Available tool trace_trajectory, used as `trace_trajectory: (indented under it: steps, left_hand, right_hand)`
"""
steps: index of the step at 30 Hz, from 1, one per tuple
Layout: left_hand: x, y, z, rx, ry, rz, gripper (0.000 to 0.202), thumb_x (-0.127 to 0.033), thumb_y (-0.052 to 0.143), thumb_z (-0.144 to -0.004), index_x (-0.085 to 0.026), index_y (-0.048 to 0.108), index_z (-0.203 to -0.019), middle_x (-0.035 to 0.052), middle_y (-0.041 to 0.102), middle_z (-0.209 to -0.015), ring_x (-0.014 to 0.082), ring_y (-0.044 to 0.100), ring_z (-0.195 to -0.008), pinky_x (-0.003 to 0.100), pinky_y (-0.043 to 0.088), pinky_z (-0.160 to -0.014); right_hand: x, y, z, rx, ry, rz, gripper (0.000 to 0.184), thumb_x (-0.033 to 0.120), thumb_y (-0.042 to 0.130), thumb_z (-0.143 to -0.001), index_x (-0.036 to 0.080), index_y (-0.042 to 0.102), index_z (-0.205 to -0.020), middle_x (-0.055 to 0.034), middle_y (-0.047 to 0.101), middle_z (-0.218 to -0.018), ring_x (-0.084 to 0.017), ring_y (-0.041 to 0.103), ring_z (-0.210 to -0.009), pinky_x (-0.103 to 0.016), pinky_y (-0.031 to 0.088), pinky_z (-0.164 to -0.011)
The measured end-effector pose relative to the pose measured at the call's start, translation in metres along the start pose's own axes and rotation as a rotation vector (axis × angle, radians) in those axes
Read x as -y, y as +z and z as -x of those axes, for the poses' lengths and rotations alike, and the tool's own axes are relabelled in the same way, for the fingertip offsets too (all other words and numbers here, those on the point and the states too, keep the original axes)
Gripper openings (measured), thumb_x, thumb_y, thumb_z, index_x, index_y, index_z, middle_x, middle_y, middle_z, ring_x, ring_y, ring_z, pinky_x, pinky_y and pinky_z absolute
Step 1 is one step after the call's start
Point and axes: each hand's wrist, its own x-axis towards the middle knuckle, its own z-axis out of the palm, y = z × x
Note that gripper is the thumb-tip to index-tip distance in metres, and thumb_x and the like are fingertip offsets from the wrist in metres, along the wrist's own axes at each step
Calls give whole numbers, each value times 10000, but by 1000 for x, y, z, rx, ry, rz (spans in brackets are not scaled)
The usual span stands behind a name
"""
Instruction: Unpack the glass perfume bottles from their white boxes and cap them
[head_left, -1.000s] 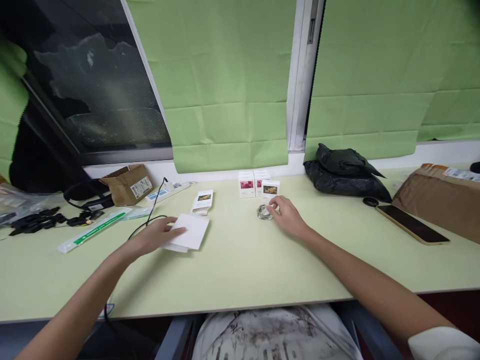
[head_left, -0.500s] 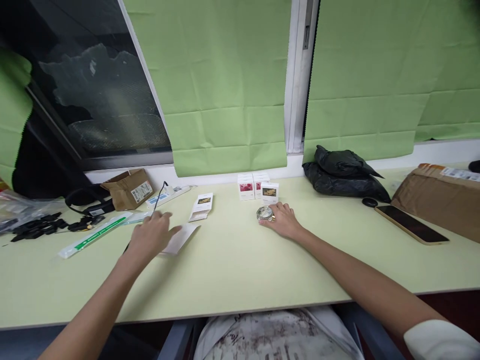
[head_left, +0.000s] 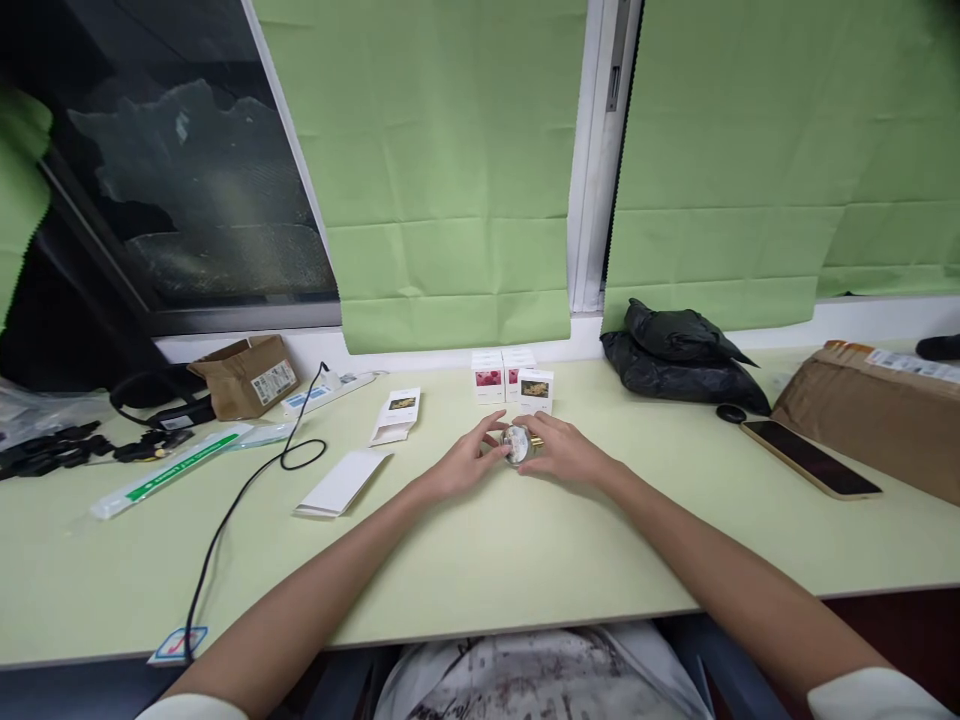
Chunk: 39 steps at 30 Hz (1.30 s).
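A small round, shiny, glass-like item [head_left: 516, 445] with a gold-coloured part on its right side is between my hands, low over the table; its exact kind is too small to make out. My right hand [head_left: 566, 450] grips it from the right, fingers curled at its far side and thumb at the near side. From the left, my left hand [head_left: 466, 462] has its thumb and fingers curved against the item's edge. Just behind the hands stands a small white box [head_left: 535, 390] with a yellow flower picture. Other white boxes [head_left: 489, 378] with pink pictures stand beside it.
Left of my hands lie an opened white carton [head_left: 396, 415], a folded white card [head_left: 343, 483] and a black cable [head_left: 232, 510]. A brown box [head_left: 251, 380] stands further left. On the right are a black plastic bag [head_left: 679, 350], a phone [head_left: 810, 458] and a large brown package [head_left: 870, 415].
My left hand has moved right, from over the white card and cable to the round item. My right hand stays on the item, which has shifted slightly left and been turned.
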Motion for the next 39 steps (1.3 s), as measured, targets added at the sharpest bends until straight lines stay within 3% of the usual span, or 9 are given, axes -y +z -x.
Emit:
trace_trajectory:
  steps: [5,9,11,15,20,23,29,35,39]
  left_hand:
    - [6,7,8,-10,-30,114,541,-535,630,-968,-272,471,-1414,94,708,-1260,203,697,-913,381,531,-884]
    - [7,6,9,-9,10,168,425,-485,638,-956,-237,584,-1296,110,691,-1308,255,669,-1141,400,520,-965]
    - [5,5,9,30,31,141,448,-403,654,-931,-236,616,-1344,113,653,-1378,270,637,-1190,399,517,-975]
    - [-3,9,11,85,46,66,651,-331,777,-815,-279,603,-1440,105,572,-1453,240,627,-1055,362,520,-888]
    - [-7,21,8,-12,36,72,436,-524,796,-810,-217,717,-1109,61,624,-1102,195,571,-879,312,478,-735]
    - [-5,22,6,-3,0,91,428,-563,753,-843,-198,699,-1059,29,622,-956,166,530,-774,299,441,-683]
    - [2,19,5,-19,-37,141,474,-521,827,-781,-195,692,-1097,25,668,-985,149,537,-741,287,439,-683]
    - [2,19,6,-30,-36,111,436,-508,827,-794,-196,691,-1065,10,674,-932,147,532,-718,288,422,-674]
    - [2,20,6,-31,-26,138,426,-482,837,-796,-190,679,-1063,25,702,-962,166,585,-775,301,448,-725]
  right_hand:
    - [14,-3,1,32,12,-187,591,425,847,-767,302,547,-1262,-17,692,-1114,-230,656,-933,-327,478,-778]
    - [12,-1,0,-31,48,-149,457,538,833,-755,269,560,-1006,19,665,-916,-195,584,-792,-291,418,-684]
    - [10,2,-1,-67,59,-107,457,584,811,-771,262,534,-940,27,635,-852,-181,546,-737,-278,378,-643]
    - [10,9,-4,-114,65,11,426,604,745,-843,258,498,-882,26,601,-780,-177,511,-685,-279,323,-614]
    - [15,8,-5,-164,55,72,343,593,611,-964,259,554,-914,-4,621,-796,-203,543,-726,-306,356,-655]
    - [18,6,-4,-207,-20,-2,277,541,588,-996,264,600,-1011,-31,651,-907,-223,585,-854,-338,432,-772]
    - [21,10,-3,-197,-44,-223,191,445,590,-1006,290,602,-1117,-30,679,-1039,-233,610,-985,-367,476,-864]
    - [23,12,-3,-226,-85,-211,150,408,575,-1013,283,608,-1089,-31,678,-1031,-239,621,-999,-374,471,-889]
    - [26,3,-8,-376,-65,-286,201,414,529,-1032,284,585,-1175,-45,676,-1074,-236,632,-968,-376,485,-899]
